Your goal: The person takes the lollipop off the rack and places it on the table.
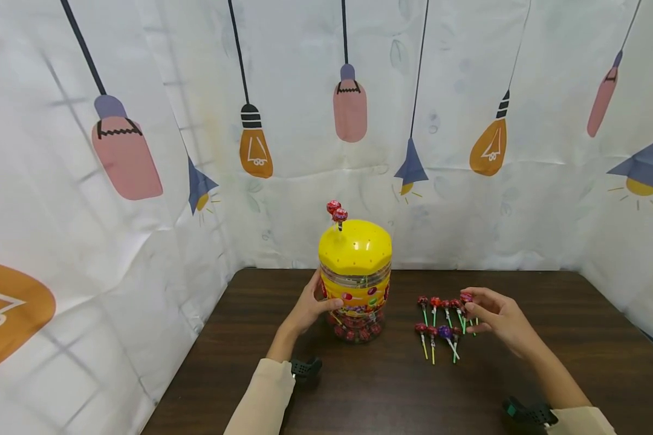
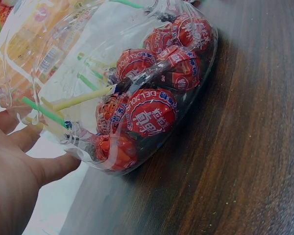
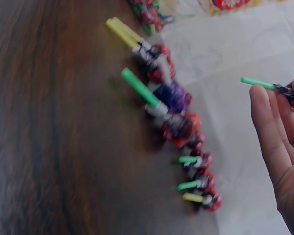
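A clear lollipop jar [image 1: 359, 281] with a yellow lid stands on the table, red-wrapped lollipops [image 2: 152, 112] visible through its lower wall. My left hand [image 1: 306, 311] holds the jar's left side, thumb across the front and the other fingers partly hidden behind. Two lollipops [image 1: 340, 215] stick up from the lid. Over the right end of the laid-out sweets, my right hand [image 1: 497, 317] pinches a lollipop [image 1: 466, 298] by its wrapped head; its green stick [image 3: 257, 83] points out past the fingers in the right wrist view.
To the jar's right, several lollipops lie in a back row [image 1: 435, 302] and a front row [image 1: 432, 330], one of them purple [image 1: 445, 331]. The dark wooden table [image 1: 392, 393] ends at a printed white curtain [image 1: 305, 229] behind and at the sides.
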`<state>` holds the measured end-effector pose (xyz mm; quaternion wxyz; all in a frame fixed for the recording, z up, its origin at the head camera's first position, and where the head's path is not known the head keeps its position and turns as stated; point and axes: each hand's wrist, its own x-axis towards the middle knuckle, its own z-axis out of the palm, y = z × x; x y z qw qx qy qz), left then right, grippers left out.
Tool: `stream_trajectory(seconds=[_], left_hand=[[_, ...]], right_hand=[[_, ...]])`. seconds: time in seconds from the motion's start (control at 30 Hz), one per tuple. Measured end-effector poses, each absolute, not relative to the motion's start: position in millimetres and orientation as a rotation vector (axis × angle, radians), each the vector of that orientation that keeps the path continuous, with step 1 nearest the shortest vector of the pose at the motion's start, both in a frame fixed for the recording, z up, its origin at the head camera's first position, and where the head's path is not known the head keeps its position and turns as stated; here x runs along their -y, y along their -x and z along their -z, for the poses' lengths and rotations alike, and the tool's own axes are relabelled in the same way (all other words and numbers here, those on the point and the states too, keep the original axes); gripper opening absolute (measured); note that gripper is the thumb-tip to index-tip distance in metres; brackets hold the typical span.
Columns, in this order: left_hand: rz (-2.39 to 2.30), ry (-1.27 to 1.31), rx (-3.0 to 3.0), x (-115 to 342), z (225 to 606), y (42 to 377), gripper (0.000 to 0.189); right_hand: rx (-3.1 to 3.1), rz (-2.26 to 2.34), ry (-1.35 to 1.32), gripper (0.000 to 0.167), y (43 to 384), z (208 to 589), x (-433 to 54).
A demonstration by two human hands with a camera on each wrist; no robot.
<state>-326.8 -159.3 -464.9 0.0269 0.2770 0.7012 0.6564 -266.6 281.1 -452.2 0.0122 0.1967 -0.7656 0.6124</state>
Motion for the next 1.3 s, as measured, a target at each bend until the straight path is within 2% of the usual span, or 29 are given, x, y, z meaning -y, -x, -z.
stream_trajectory(seconds=[0.17, 0.5, 1.3], left_hand=[[-2.027, -0.869, -2.172, 159.1, 464.5, 327.0, 0.09], [-2.009, -0.836, -2.224, 160.2, 465.6, 327.8, 0.089], [-2.045, -0.872, -2.144, 159.3, 466.7, 329.6, 0.088]], right_hand=[[2.448, -1.913, -0.596, 0.034, 268.7, 461.1, -290.3], [2.683, -1.946, -0.585, 0.048, 274.8, 468.8, -305.1], [2.942, -1.861, -0.558, 0.05, 278.0, 477.5, -310.3]])
